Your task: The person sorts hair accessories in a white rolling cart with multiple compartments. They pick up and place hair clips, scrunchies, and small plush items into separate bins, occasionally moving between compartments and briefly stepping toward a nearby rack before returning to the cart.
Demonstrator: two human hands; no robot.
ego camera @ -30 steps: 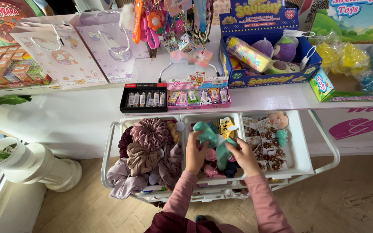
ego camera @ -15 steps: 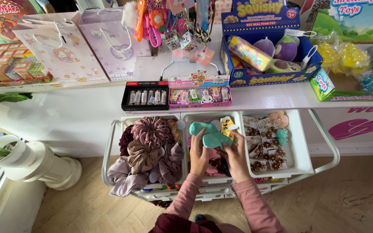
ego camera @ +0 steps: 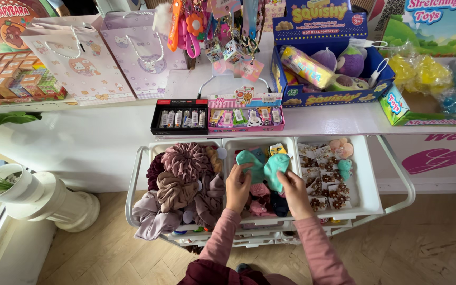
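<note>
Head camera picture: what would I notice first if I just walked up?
Probably the two hands in pink sleeves, the left hand and right hand, both holding a teal cloth piece over the middle bin of a white cart. Next, the big pile of scrunchies in the left bin, and the blue box of squishy toys on the shelf above.

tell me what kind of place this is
Most likely a small gift or accessories shop: a white cart of bins holds scrunchies, and boxed squishy toys and gift bags line the shelf. Both hands hold a teal scrunchie.
</note>
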